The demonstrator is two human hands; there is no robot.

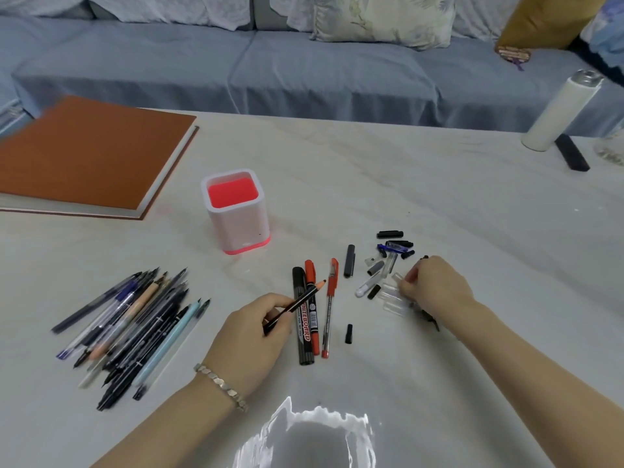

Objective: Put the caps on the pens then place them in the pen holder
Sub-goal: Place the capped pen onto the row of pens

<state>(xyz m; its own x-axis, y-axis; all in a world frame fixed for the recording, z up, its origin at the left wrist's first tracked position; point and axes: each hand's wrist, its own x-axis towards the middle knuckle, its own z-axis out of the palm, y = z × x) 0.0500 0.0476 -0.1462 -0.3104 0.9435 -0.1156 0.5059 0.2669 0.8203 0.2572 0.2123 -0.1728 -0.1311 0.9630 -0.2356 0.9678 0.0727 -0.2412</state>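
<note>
Head view: we see the left hand (256, 336) with its fingers (282, 304) curled round a thin black pen (297, 304), whose bare tip points up and to the right, above the counter (439, 197). The right hand (435, 288) rests among the loose caps (388, 261), its fingers (410, 276) bent down onto the clear ones; we cannot tell whether they pinch a cap or only touch it.

Between the hands lie a black whiteboard marker (301, 332), a red marker (311, 275) and a red gel pen (329, 309), side by side and capped. A small black cap (348, 333) lies alone near them, and a dark grey cap (349, 261) lies just left of the cap heap.

The pen holder (239, 224), white with a pink inside, stands upright beyond the markers. A pile of uncapped pens (131, 332) lies to the left, well apart from the caps. A brown notebook (87, 157) lies at the far left.
</note>
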